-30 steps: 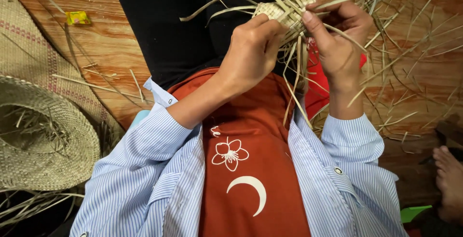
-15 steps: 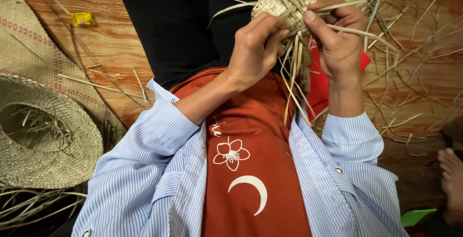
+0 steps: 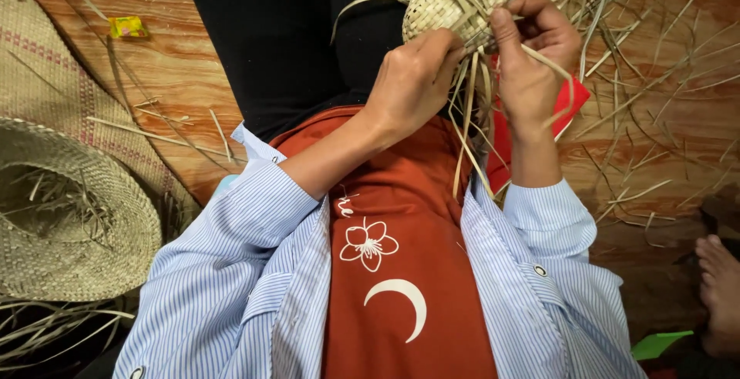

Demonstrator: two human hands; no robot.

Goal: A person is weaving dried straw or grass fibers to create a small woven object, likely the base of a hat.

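Observation:
My left hand (image 3: 412, 78) and my right hand (image 3: 532, 55) both grip a small woven straw piece (image 3: 439, 10) held over my lap near the top of the view. Long loose straw strands (image 3: 470, 128) hang down from it between the two hands, and others fan out upward and to the right. The left hand's fingers press on the woven edge. My right thumb and fingers pinch strands at the piece's right side. I wear a striped blue shirt over a rust-red top with a flower and a crescent on it.
A finished woven straw hat (image 3: 65, 217) lies at the left on a woven mat (image 3: 54, 78). Loose straw (image 3: 663, 94) litters the wooden floor at the right. A small yellow wrapper (image 3: 127, 26) lies top left. Another person's bare foot (image 3: 721, 286) shows at the right edge.
The woven piece has turned so that more of its woven side shows. Both hands have shifted a little lower in the view while working the strands.

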